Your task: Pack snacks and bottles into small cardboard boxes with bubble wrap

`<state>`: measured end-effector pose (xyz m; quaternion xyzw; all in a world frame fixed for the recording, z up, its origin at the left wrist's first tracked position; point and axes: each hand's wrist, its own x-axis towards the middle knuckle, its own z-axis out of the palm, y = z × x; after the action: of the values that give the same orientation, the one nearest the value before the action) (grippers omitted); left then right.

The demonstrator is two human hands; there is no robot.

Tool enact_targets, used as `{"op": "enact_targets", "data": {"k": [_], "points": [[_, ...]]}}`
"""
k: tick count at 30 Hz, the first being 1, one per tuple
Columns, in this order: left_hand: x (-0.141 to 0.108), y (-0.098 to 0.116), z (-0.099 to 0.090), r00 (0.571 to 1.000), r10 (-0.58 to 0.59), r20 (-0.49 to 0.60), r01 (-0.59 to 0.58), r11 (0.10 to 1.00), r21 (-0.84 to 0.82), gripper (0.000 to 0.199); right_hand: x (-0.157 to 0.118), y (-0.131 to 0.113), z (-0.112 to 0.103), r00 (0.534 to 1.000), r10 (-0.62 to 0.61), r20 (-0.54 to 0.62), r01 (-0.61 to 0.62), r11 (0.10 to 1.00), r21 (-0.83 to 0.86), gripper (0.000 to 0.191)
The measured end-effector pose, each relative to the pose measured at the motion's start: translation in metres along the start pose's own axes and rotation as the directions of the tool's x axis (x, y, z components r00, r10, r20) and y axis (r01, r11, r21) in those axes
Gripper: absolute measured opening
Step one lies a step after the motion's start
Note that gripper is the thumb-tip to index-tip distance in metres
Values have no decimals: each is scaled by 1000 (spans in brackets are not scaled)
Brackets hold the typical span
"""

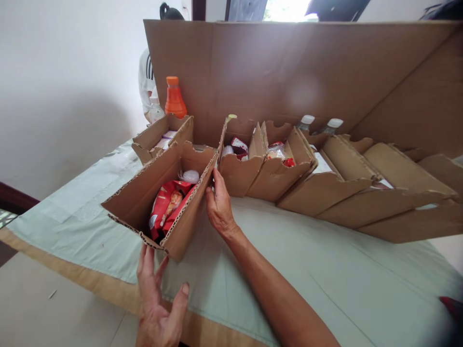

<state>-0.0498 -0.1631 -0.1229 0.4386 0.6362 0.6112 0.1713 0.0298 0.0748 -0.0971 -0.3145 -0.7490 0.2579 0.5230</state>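
An open cardboard box (186, 229) stands at an angle near the table's left part, with a red snack packet (168, 207) and a clear, whitish plastic item (190, 176) inside. My left hand (157, 294) is at the box's near end, palm up with fingers spread, its fingertips at the lower front edge. Against the box's right side rests my right hand (220, 205), its fingers extended along the cardboard and not wrapped round anything. Part of its fingers is hidden by the box side.
A row of cardboard boxes (240, 176) holding packets runs to the right. Behind stand a tall cardboard panel (271, 72), an orange bottle (175, 99) and white-capped bottles (306, 121). A person (145, 82) is partly visible at the back left. A pale green cloth (289, 250) covers the table.
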Motion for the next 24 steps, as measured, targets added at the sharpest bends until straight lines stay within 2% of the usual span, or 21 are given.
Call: {"op": "enact_targets", "data": {"k": [5,11,15,19,24], "points": [[5,-2,6,1000,23,-8,-23,1000,20,84,-2,10,-2,999,-37,-8,37,999,-33,57],[14,-2,19,998,49,38,-50,999,22,83,-5,13,-11,994,-88,67,90,995,-30,54],[23,0,26,996,45,70,-47,999,22,82,-13,16,-8,1000,4,-11,-4,1000,-3,45],[56,-1,41,988,61,140,-72,995,74,85,-24,32,-3,988,138,-68,-136,990,22,38],[127,-22,73,947,86,311,-121,988,97,94,-26,50,-5,941,314,-130,-307,949,70,31]]}}
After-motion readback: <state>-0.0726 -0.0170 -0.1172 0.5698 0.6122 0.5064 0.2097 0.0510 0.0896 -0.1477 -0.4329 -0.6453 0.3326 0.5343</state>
